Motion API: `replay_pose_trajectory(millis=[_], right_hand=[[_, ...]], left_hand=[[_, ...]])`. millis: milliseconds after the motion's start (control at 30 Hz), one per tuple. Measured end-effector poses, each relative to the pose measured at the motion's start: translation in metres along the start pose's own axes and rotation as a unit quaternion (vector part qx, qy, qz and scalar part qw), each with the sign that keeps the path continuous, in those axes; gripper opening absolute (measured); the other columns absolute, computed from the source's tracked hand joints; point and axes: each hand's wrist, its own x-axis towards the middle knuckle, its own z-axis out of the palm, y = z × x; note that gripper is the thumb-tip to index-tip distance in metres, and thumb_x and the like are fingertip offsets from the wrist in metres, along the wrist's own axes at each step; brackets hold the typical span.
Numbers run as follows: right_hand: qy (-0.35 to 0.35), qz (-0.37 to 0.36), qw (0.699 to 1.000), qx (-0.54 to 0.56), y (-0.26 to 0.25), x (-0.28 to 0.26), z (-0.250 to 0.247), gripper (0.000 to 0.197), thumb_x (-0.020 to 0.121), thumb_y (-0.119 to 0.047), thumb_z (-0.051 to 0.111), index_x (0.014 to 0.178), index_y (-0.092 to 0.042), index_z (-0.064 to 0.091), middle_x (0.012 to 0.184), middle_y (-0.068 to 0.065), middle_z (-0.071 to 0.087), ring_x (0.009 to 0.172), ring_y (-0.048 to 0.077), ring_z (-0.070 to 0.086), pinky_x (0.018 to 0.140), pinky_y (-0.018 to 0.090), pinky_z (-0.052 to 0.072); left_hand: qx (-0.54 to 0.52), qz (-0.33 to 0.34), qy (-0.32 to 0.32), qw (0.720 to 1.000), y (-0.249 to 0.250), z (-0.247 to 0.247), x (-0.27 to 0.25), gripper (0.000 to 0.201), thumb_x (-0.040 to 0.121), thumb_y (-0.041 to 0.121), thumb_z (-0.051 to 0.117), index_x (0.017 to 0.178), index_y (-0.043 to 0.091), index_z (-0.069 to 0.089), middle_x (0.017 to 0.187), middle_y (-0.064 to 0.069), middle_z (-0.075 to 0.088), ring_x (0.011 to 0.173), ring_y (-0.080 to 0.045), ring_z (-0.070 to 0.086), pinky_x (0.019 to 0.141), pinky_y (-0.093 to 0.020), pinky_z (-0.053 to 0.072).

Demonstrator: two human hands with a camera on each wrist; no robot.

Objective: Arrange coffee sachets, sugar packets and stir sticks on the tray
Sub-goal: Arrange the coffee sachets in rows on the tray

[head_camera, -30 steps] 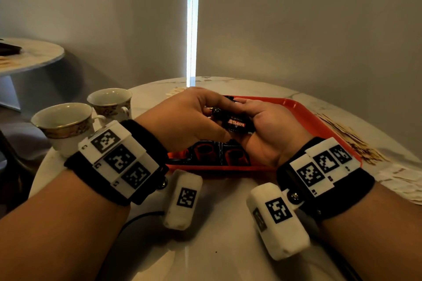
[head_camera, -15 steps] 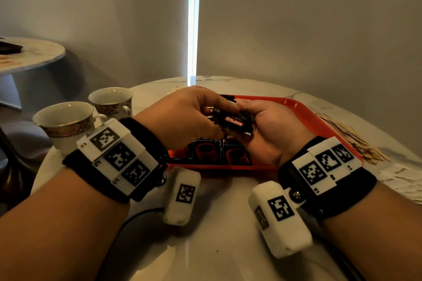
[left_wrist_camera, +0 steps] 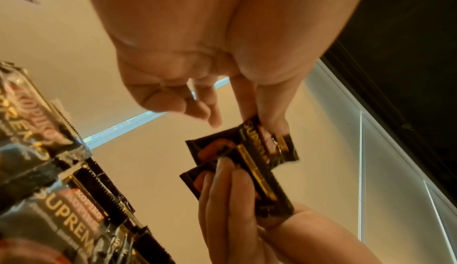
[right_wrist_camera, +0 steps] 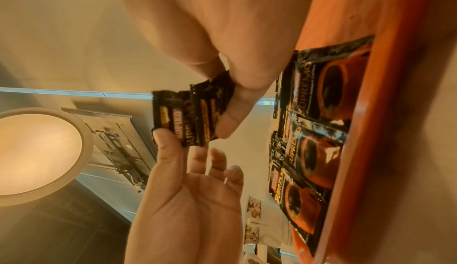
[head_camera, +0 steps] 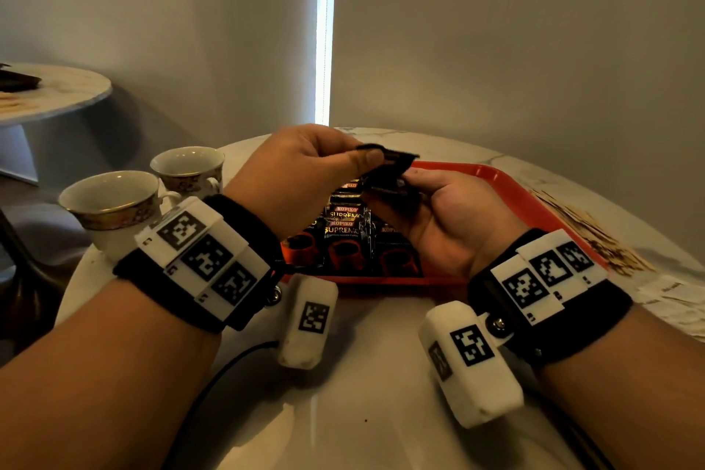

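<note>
Coffee step: left hand [head_camera: 301, 168] pinching one sachet [head_camera: 393, 158], right hand [head_camera: 438, 217] gripping another [left_wrist_camera: 269, 194]; next, laying it beside the row [head_camera: 343, 237] at tray [head_camera: 534, 202] near edge.

Walls [head_camera: 496, 50]: plain grey
Window slit [head_camera: 325, 30]: bright; narrow
Side table [head_camera: 57, 92]: round; marble; left

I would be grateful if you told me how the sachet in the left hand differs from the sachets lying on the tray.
The held sachet is up in the air, pinched by the left hand; the tray sachets lie flat on the red tray. The held one shows edge-on from the head view; the tray ones lie face up and overlapping. All share the black Kopiko Supremo wrapper.
</note>
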Motion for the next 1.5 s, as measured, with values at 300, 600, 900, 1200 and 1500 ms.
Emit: replay_pose_trajectory(millis=[300, 600, 900, 1200, 1500], right_hand=[[0.044, -0.035, 0.997, -0.053, -0.001, 0.005, -0.004, 0.028, 0.101, 0.005, 0.040, 0.128, 0.000, 0.049, 0.110, 0.025, 0.063, 0.069, 0.027, 0.075, 0.053, 0.034, 0.060], [0.075, -0.054, 0.995, -0.046, -0.008, 0.012, -0.014, 0.028, 0.101, 0.006, 0.041, 0.126, -0.003, 0.050, 0.108, 0.024, 0.064, 0.072, 0.028, 0.074, 0.054, 0.032, 0.059], [0.075, -0.053, 0.995, -0.035, -0.010, 0.013, -0.018, 0.030, 0.101, 0.005, 0.040, 0.129, -0.003, 0.049, 0.106, 0.023, 0.065, 0.072, 0.027, 0.072, 0.053, 0.030, 0.059], [0.068, -0.051, 0.996, -0.035, -0.008, 0.014, -0.019, 0.023, 0.101, 0.005, 0.041, 0.120, -0.003, 0.050, 0.107, 0.023, 0.064, 0.074, 0.029, 0.073, 0.054, 0.031, 0.059], [0.072, -0.047, 0.995, -0.052, -0.008, 0.013, -0.018, 0.019, 0.101, 0.005, 0.041, 0.114, -0.003, 0.052, 0.108, 0.023, 0.064, 0.082, 0.031, 0.071, 0.055, 0.031, 0.059]], left_hand=[[-0.160, -0.072, 0.148, 0.973, -0.010, -0.008, 0.010, 0.008, 0.091, 0.029, 0.072, 0.085, 0.025, 0.075, 0.081, -0.011, 0.055, 0.059, -0.018, 0.043, 0.049, -0.027, 0.038], [-0.096, -0.159, 0.112, 0.976, -0.018, -0.013, 0.011, 0.011, 0.092, 0.009, 0.068, 0.091, 0.020, 0.068, 0.083, -0.004, 0.067, 0.046, -0.006, 0.053, 0.040, -0.021, 0.041], [0.027, -0.247, -0.036, 0.968, -0.017, -0.009, 0.007, 0.007, 0.090, 0.012, 0.070, 0.088, 0.016, 0.075, 0.070, -0.007, 0.068, 0.051, -0.012, 0.053, 0.048, -0.025, 0.043], [-0.023, -0.281, -0.038, 0.959, -0.020, -0.005, 0.008, 0.013, 0.092, -0.003, 0.062, 0.098, 0.007, 0.069, 0.080, -0.012, 0.070, 0.051, -0.008, 0.067, 0.044, -0.019, 0.051], [-0.033, -0.299, -0.032, 0.953, -0.021, -0.003, 0.009, 0.009, 0.093, 0.002, 0.064, 0.098, 0.007, 0.068, 0.088, -0.012, 0.071, 0.056, -0.011, 0.069, 0.048, -0.021, 0.055]])
